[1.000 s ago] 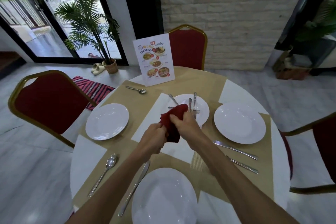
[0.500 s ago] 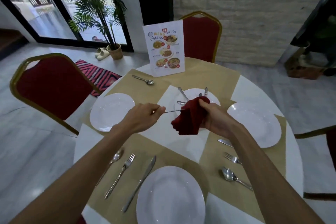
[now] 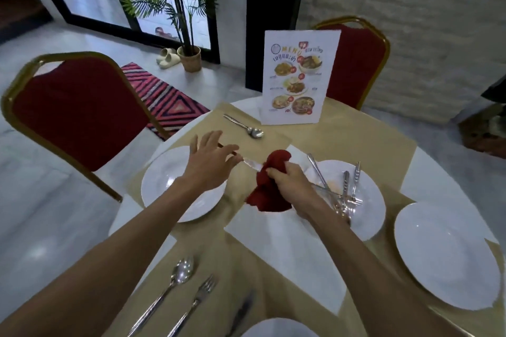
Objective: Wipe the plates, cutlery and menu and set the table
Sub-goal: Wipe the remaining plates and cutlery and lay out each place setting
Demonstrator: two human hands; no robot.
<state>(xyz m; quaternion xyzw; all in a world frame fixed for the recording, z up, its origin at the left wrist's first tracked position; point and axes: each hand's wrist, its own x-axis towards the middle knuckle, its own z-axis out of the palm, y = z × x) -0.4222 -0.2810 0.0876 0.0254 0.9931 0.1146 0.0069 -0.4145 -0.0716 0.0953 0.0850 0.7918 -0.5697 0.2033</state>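
My right hand (image 3: 291,182) grips a bunched red cloth (image 3: 267,191) over the middle of the round table (image 3: 451,169). A table knife (image 3: 250,163) runs out of the cloth to the left. My left hand (image 3: 209,163) pinches its handle between thumb and finger, with the other fingers spread, above the right rim of the left white plate (image 3: 164,180). Just right of my right hand, the centre plate (image 3: 369,210) holds several loose forks and other cutlery. The printed menu (image 3: 298,76) stands upright at the far side.
A spoon (image 3: 246,128) lies on the beige mat before the menu. A spoon (image 3: 179,278), fork (image 3: 202,291) and knife (image 3: 242,310) lie near me, left of the near plate (image 3: 279,331). Another plate (image 3: 449,254) sits right. Red chairs (image 3: 79,112) stand around.
My left hand has drawn the knife leftward out of the cloth, over toward the left plate. My right hand with the cloth stayed near the centre plate. The view has shifted closer and left.
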